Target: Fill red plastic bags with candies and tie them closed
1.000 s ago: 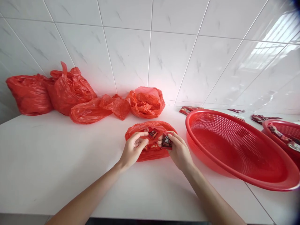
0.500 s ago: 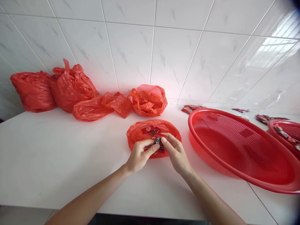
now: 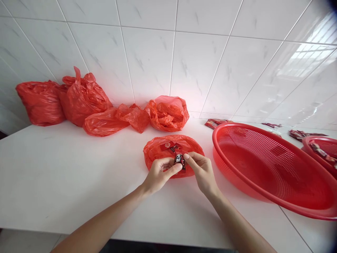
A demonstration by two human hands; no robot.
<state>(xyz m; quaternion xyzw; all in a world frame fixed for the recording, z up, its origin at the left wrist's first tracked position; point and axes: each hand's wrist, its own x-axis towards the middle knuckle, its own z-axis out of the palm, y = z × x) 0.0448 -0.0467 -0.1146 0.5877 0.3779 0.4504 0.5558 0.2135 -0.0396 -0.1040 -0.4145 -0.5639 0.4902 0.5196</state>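
While the small dark packet [image 3: 179, 159] is pinched from both sides, it is held just above the near edge of the open red bag [image 3: 155, 154], which lies flat on the white counter [image 3: 65, 182]. The left hand [image 3: 160, 174] is curled nearly closed, with thumb and forefinger pressed on the packet's left end. The right hand [image 3: 201, 170] is likewise drawn into a pinch on the right end, the other fingers folded loosely.

A second earlier the packet was gripped by the right hand alone, while the left fingers were kept at the bag's opening. Since then the left hand has been brought across, and the packet is shared between the two. From that it is judged that the packet is now being worked with both hands rather than simply carried.

More packets [image 3: 168, 145] are seen inside the bag, behind the fingers. Just to the right, the large red mesh basket [image 3: 263, 165] is left where it was. A second basket [image 3: 313, 149] with packets in it is cut off by the frame's edge. Filled red bags [image 3: 84, 100] are lined up along the tiled wall [image 3: 147, 63].
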